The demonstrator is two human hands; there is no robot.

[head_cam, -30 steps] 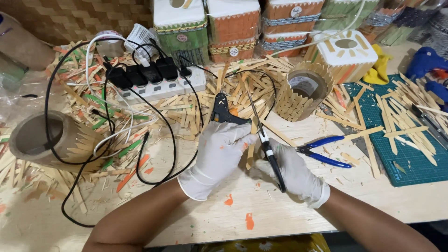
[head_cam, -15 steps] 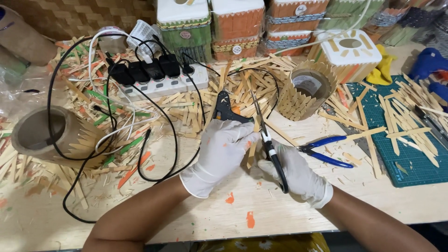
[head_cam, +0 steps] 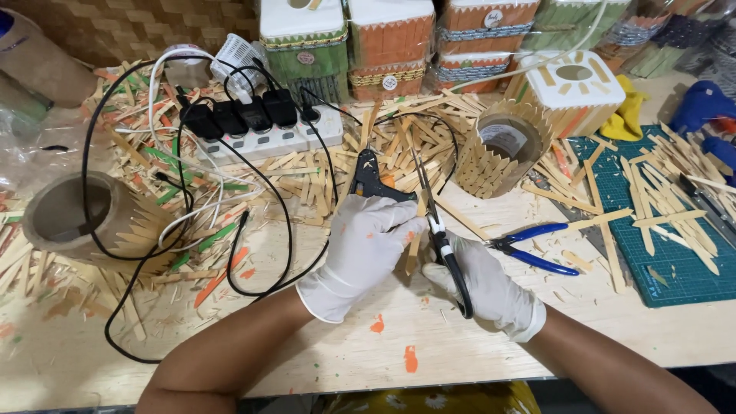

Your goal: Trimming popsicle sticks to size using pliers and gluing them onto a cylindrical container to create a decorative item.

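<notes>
on the far left, a brown cardboard tube dressed in pale wooden sticks (head_cam: 84,222) is lying on its side, and black cables (head_cam: 253,230) are looping from the white power strip (head_cam: 268,142) across the pale wooden table (head_cam: 322,360) towards you. those loops are crowding the room left of your wrist, so you are better off keeping your elbow in than sweeping outward.

your white-gloved left hand (head_cam: 360,253) is closing around the black glue gun (head_cam: 372,178), fingers wrapped over its handle, the nozzle pointing away from you into the pile of sticks. just beside it, between your two hands, a thin pale wooden stick (head_cam: 415,249) is standing roughly upright; which fingers are pinching it i cannot tell.

your white-gloved right hand (head_cam: 487,287) is curling firmly round the black handles of the long slim scissors (head_cam: 438,230), blades running up and away, looking nearly closed. you are working well if you are keeping the blade tips clear of the glue gun cord and steadying the stick low before cutting.

to the right, blue-handled pliers (head_cam: 529,249) are lying near your right hand, then the stick-clad cardboard cup (head_cam: 498,153) and the green cutting mat (head_cam: 659,230). bare table is lying mostly toward the near edge, in front of you.
</notes>
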